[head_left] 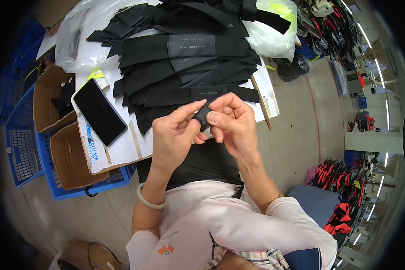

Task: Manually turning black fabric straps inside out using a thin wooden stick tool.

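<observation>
Between my two hands, just above the table's near edge, is a small folded piece of black fabric [203, 115]. My left hand [176, 130] pinches it from the left, thumb and forefinger closed on it. From the other side my right hand [231, 120] grips the same piece between thumb and fingers. Part of the piece is hidden by my fingertips. Right beyond my hands lies a heap of black fabric strips [148, 72], several with a printed grey label panel [191, 46] across the middle.
A smartphone [100, 111] with a dark screen lies on the white table [117, 155] at left. Clear plastic bags [69, 49] sit at the far corners. Cardboard boxes [72, 157] in blue crates [24, 153] stand left. Piles of black-and-red goods [333, 180] lie at right.
</observation>
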A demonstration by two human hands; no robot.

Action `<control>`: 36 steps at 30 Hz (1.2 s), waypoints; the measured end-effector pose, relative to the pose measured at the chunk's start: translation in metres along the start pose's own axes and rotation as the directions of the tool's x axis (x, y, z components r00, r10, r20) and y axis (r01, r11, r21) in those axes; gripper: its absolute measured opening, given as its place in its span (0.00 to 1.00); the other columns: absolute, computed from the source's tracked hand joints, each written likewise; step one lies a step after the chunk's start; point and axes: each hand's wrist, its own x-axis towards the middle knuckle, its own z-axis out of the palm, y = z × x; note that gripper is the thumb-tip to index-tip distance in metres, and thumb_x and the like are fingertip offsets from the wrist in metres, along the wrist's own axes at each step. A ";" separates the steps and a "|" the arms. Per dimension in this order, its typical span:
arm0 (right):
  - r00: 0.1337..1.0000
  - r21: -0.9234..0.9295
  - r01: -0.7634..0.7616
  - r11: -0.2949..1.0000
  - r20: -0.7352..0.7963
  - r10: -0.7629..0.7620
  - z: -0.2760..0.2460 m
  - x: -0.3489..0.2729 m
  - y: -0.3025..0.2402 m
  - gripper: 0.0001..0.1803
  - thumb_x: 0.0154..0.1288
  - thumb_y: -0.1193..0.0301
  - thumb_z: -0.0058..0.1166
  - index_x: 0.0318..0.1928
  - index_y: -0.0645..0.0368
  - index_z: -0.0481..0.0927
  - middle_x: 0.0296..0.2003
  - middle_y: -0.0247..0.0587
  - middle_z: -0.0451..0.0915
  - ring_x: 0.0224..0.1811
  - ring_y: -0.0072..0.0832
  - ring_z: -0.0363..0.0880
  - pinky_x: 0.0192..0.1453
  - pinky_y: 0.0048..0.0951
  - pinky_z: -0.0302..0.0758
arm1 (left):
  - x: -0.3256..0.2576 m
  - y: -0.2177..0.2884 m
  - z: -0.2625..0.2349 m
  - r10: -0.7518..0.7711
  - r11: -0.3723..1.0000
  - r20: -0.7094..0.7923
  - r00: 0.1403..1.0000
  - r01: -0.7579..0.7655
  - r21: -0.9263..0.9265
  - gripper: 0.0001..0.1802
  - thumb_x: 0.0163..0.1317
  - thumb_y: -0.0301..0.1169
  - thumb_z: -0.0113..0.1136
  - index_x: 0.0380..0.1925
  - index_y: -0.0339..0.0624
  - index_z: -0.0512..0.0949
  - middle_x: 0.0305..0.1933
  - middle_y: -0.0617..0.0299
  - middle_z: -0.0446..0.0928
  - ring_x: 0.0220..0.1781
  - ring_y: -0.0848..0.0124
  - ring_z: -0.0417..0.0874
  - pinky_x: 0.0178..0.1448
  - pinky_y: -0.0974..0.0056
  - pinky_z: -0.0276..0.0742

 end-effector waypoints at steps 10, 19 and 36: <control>0.781 -0.862 0.432 0.266 0.211 -0.588 0.012 -0.009 0.007 0.20 0.44 0.78 0.67 0.43 0.62 0.80 0.34 0.40 0.75 0.33 0.24 0.73 0.36 0.22 0.72 | -0.002 0.006 0.027 0.081 0.995 -0.278 0.957 -0.093 -0.029 0.14 0.60 0.15 0.45 0.44 0.27 0.75 0.19 0.58 0.77 0.19 0.78 0.79 0.22 0.76 0.75; 0.668 -0.827 0.555 -0.089 0.507 -0.544 0.004 0.006 -0.001 0.07 0.47 0.80 0.59 0.28 0.65 0.75 0.24 0.44 0.75 0.24 0.37 0.76 0.25 0.32 0.73 | 0.002 -0.007 0.024 0.256 0.846 -0.229 0.939 -0.103 0.523 0.14 0.55 0.16 0.52 0.43 0.25 0.75 0.12 0.60 0.72 0.14 0.78 0.74 0.20 0.72 0.68; 0.693 -0.828 0.448 0.337 0.084 -0.716 0.009 0.005 -0.015 0.10 0.53 0.80 0.60 0.38 0.66 0.79 0.27 0.40 0.77 0.21 0.20 0.75 0.23 0.21 0.70 | 0.014 -0.007 0.015 -0.115 0.918 -0.140 0.984 0.051 -0.393 0.11 0.64 0.24 0.51 0.43 0.28 0.74 0.28 0.50 0.80 0.22 0.71 0.80 0.24 0.71 0.78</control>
